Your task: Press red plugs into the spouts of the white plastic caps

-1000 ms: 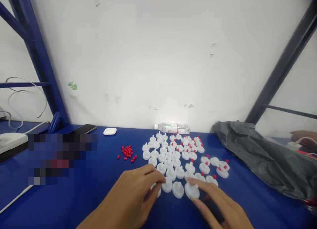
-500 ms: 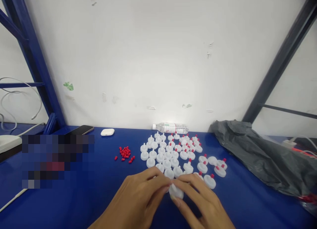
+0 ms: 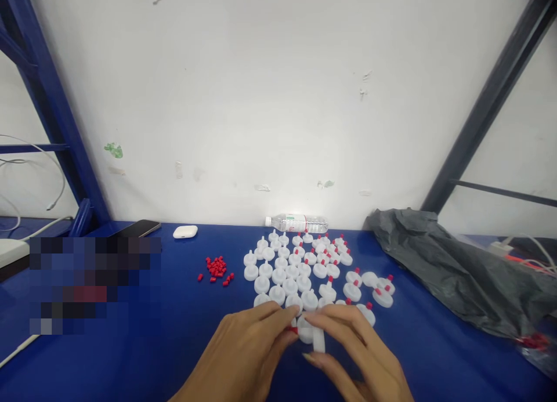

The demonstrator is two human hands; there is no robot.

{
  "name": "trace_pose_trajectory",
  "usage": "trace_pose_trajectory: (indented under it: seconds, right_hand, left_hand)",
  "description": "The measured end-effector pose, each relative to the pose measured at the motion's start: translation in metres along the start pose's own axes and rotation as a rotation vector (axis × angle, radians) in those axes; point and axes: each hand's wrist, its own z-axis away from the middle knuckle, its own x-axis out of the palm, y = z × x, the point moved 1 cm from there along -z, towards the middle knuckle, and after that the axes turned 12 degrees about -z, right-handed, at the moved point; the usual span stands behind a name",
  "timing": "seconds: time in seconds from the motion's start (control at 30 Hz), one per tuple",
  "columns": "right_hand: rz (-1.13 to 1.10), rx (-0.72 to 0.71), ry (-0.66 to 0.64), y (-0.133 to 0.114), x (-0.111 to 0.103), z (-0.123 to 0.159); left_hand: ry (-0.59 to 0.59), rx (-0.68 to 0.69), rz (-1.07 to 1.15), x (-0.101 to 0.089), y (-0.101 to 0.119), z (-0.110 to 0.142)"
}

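My left hand (image 3: pixel 256 335) is closed, with a small red cap (image 3: pixel 292 330) pinched between thumb and fingertips. Just to its right, my right hand (image 3: pixel 354 344) has thumb and fingers around a white nozzle lid (image 3: pixel 319 339), turned on its side. Another white lid (image 3: pixel 305 331) shows between the hands, partly covered by fingers. Beyond them many white nozzle lids (image 3: pixel 290 286) stand on the blue table, spouts up. Those towards the right carry red caps on their spouts, such as this capped lid (image 3: pixel 328 290). Loose red caps (image 3: pixel 216 267) lie in a small pile at the left.
A clear plastic bottle (image 3: pixel 296 223) lies along the wall behind the lids. A white earphone case (image 3: pixel 185 232) and a phone (image 3: pixel 141 228) are at the back left. Dark grey plastic sheeting (image 3: pixel 452 268) spreads over the right side. A pixelated patch hides the table's left part.
My hands have moved slightly apart. The white lid in my right hand has turned onto its side, and the red cap in my left hand now shows.
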Motion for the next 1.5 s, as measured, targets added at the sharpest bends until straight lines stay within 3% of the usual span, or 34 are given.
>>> trace_pose_trajectory:
  seconds: [0.17,0.37,0.6,0.7,0.83,0.93,1.03,1.17,1.27,1.33,1.5]
  right_hand:
    - [-0.086,-0.046,0.041,-0.001,-0.005,-0.003]
    - [-0.171,-0.032,0.106,-0.002,-0.009,-0.006]
    - [-0.330,-0.021,0.031,-0.002,-0.008,-0.004]
    - [-0.254,-0.055,0.023,-0.001,-0.007,-0.003]
    - [0.060,-0.047,-0.027,0.000,-0.010,0.001]
    - [0.181,-0.012,-0.032,0.005,-0.014,0.008]
    - [0.221,0.061,-0.090,0.013,-0.019,0.017]
    - [0.282,0.176,-0.054,0.024,-0.025,0.031]
    - [0.343,0.246,0.034,0.027,-0.028,0.034]
    - [0.382,0.211,0.079,0.025,-0.029,0.031]
    - [0.490,0.063,0.006,0.022,-0.023,0.017]
  left_hand:
    - [-0.091,0.015,-0.036,0.006,0.003,-0.001]
    - [-0.091,0.057,0.029,0.002,0.012,0.000]
    - [-0.083,0.024,0.017,0.005,0.013,0.002]
    - [-0.139,0.028,-0.044,0.007,0.013,0.003]
    - [-0.160,0.011,-0.170,0.005,0.013,0.004]
    - [-0.218,-0.085,-0.276,-0.002,0.008,0.006]
    - [-0.335,-0.296,-0.526,-0.011,-0.009,0.009]
    - [-0.374,-0.512,-0.749,-0.017,-0.034,0.013]
    - [-0.358,-0.564,-0.761,-0.018,-0.044,0.014]
    - [-0.358,-0.578,-0.748,-0.017,-0.046,0.014]
    - [-0.406,-0.577,-0.753,-0.017,-0.045,0.010]
